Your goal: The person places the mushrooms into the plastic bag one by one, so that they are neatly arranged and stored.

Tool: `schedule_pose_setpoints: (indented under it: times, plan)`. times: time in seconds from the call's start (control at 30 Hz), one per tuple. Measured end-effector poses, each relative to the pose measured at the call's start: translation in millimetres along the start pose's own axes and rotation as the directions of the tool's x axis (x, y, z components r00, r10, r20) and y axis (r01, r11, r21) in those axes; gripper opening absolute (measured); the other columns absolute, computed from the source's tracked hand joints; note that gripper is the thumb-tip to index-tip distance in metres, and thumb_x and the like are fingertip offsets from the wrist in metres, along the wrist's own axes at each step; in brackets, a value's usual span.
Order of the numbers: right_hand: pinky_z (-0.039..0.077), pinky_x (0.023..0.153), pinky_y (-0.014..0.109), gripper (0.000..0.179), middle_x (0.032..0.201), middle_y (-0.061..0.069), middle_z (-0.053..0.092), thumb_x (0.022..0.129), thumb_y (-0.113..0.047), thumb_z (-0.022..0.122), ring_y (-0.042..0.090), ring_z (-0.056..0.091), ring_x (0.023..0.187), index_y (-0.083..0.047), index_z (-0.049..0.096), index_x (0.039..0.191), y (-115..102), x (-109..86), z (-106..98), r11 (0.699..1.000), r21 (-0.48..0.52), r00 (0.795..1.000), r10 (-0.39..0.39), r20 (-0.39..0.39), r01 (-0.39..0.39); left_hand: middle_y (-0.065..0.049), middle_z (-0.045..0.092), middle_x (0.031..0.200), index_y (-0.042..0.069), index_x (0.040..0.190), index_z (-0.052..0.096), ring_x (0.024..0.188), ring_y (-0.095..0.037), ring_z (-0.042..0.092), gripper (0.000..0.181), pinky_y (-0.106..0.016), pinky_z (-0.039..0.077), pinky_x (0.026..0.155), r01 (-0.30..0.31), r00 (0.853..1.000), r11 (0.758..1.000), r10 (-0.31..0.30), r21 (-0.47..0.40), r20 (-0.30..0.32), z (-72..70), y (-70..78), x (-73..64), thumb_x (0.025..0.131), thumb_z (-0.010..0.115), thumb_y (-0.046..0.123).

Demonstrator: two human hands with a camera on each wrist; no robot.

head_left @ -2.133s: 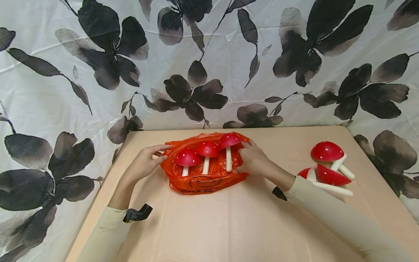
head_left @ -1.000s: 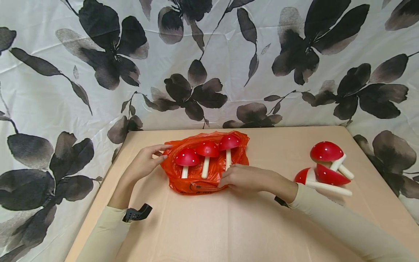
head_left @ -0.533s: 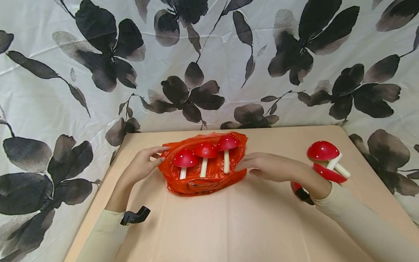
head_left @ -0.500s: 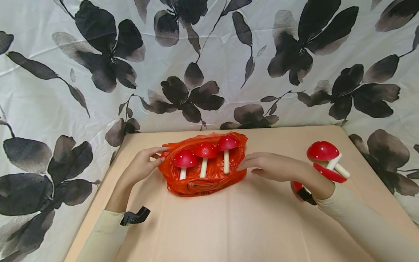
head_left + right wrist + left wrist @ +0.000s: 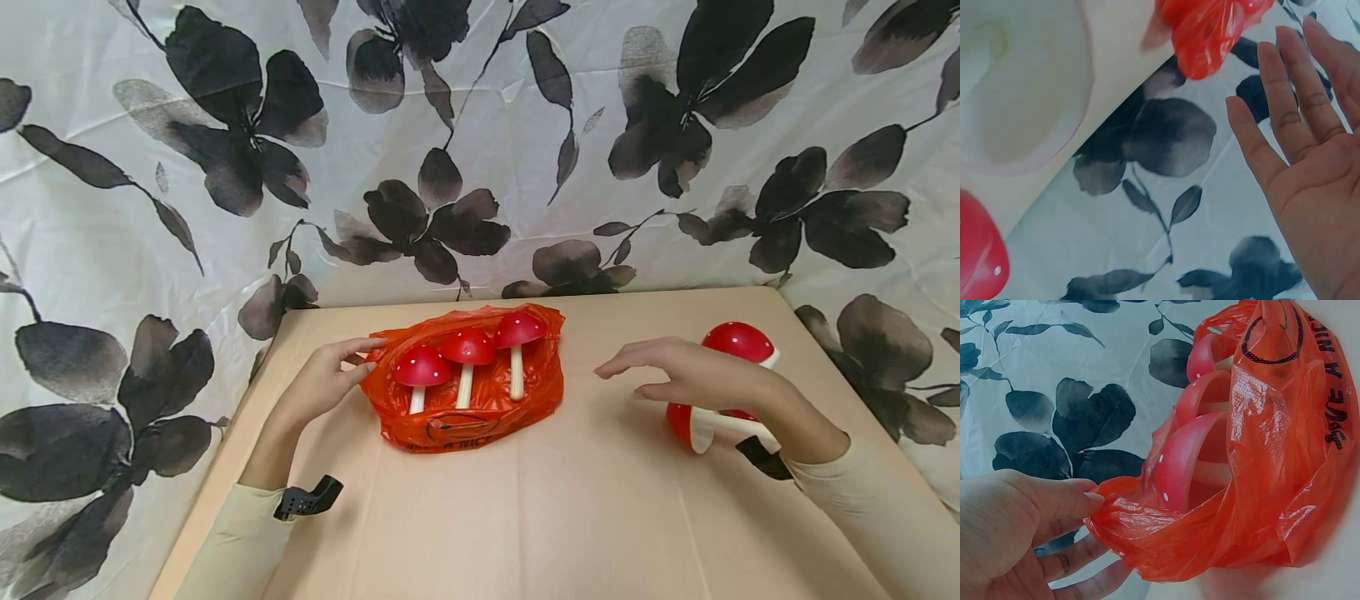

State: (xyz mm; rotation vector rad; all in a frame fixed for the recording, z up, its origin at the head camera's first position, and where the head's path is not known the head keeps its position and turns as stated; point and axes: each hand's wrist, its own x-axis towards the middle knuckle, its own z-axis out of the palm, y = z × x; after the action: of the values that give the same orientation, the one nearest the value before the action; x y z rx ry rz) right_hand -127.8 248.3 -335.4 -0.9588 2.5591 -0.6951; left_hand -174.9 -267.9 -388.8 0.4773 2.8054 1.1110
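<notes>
On the table lies an orange plastic bag with its mouth spread. Inside are 3 toy mushrooms, a left one, a middle one and a right one, red caps toward the back, white stems toward the front. My left hand pinches the bag's left rim between thumb and fingers, as the left wrist view shows on the bag. Away from the bag, my right hand hovers palm down with extended fingers, holding nothing. Under and behind it lie more toy mushrooms, partly hidden by hand and wrist.
The light wooden table ends at the back against a white cloth with dark printed flowers. A black band sits on the left wrist, another on the right.
My right hand has left the bag's right rim, touched its front edge, then moved right toward the mushrooms at the side. My left hand has stayed at the bag's left rim.
</notes>
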Motion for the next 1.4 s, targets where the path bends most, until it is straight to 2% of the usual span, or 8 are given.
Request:
schedule_pose_setpoints:
  times: [0.23,0.47,0.67,0.87,1.07,1.17,1.23,1.4]
  plan:
    - [0.054,0.097,0.033,0.053,0.132,-0.014,0.064,0.088,-0.021,0.079,0.019,0.060,0.125,-0.040,0.062,0.135,18,-18.7,-8,0.996,0.033,0.996,0.087,-0.028,-0.086,-0.012,0.067,0.130,0.011,0.135,0.066,0.108,-0.032,0.062,0.040,-0.034,0.058,0.078,0.019,1.000,1.000,-0.019,-0.001,0.003,0.3,-0.9,-1.2,0.096,0.060,0.005]
    - [0.055,0.091,0.025,0.056,0.125,-0.009,0.069,0.083,-0.008,0.082,0.019,0.065,0.116,-0.030,0.067,0.131,36,-40.6,-14,0.995,-0.017,0.991,0.093,-0.095,-0.095,-0.013,0.067,0.131,0.011,0.135,0.066,0.109,-0.034,0.062,0.040,-0.037,0.057,0.081,0.012,1.000,1.000,-0.012,-0.004,0.004,0.1,-3.2,-1.0,0.096,0.059,0.003]
    - [0.056,0.085,0.022,0.052,0.121,-0.005,0.072,0.081,-0.011,0.084,0.024,0.067,0.113,-0.022,0.068,0.129,41,-56.9,-16,0.989,0.002,0.987,0.147,-0.064,-0.147,-0.013,0.066,0.132,0.010,0.136,0.065,0.110,-0.034,0.062,0.040,-0.039,0.055,0.083,-0.004,1.000,1.000,0.004,-0.007,0.005,0.7,-5.1,-0.5,0.097,0.060,0.004]
    - [0.057,0.080,0.022,0.049,0.116,-0.005,0.073,0.077,-0.011,0.086,0.022,0.069,0.105,-0.018,0.071,0.124,47,-73.7,-11,0.985,-0.002,0.981,0.169,-0.090,-0.170,-0.013,0.066,0.133,0.010,0.137,0.065,0.110,-0.034,0.062,0.040,-0.040,0.056,0.084,0.000,1.000,1.000,0.000,-0.003,0.006,1.3,-5.5,-0.3,0.097,0.060,0.005]
    - [0.060,0.078,0.027,0.047,0.114,0.007,0.073,0.077,-0.008,0.086,0.029,0.069,0.102,-0.009,0.071,0.122,57,-86.1,-1,0.960,0.055,0.961,0.276,-0.020,-0.275,-0.013,0.068,0.129,0.011,0.135,0.066,0.106,-0.032,0.063,0.041,-0.034,0.057,0.079,0.015,1.000,1.000,-0.015,0.002,-0.003,1.2,-5.3,-2.1,0.096,0.059,0.003]
    - [0.061,0.078,0.031,0.049,0.117,0.010,0.071,0.076,-0.007,0.086,0.031,0.068,0.103,-0.006,0.070,0.122,62,-92.4,6,0.959,0.059,0.961,0.277,-0.004,-0.276,-0.012,0.068,0.128,0.011,0.135,0.066,0.107,-0.032,0.062,0.041,-0.033,0.056,0.078,0.012,1.000,1.000,-0.012,0.005,-0.005,1.2,-5.7,-2.5,0.096,0.059,0.003]
    - [0.061,0.077,0.033,0.047,0.117,0.010,0.071,0.076,-0.009,0.086,0.029,0.067,0.102,-0.006,0.071,0.120,66,-95.9,10,0.965,0.036,0.966,0.259,-0.002,-0.259,-0.012,0.068,0.128,0.012,0.135,0.067,0.107,-0.032,0.062,0.041,-0.033,0.056,0.078,0.015,1.000,1.000,-0.015,0.002,-0.006,1.3,-5.9,-2.6,0.096,0.059,0.003]
    - [0.058,0.073,0.024,0.041,0.109,0.001,0.071,0.077,-0.016,0.087,0.014,0.062,0.091,-0.009,0.073,0.115,73,-100.0,18,0.969,-0.052,0.970,0.242,0.002,-0.242,-0.012,0.068,0.128,0.012,0.135,0.067,0.108,-0.033,0.062,0.040,-0.035,0.056,0.079,0.019,1.000,1.000,-0.019,-0.003,0.003,1.2,-6.9,-3.0,0.096,0.059,0.003]
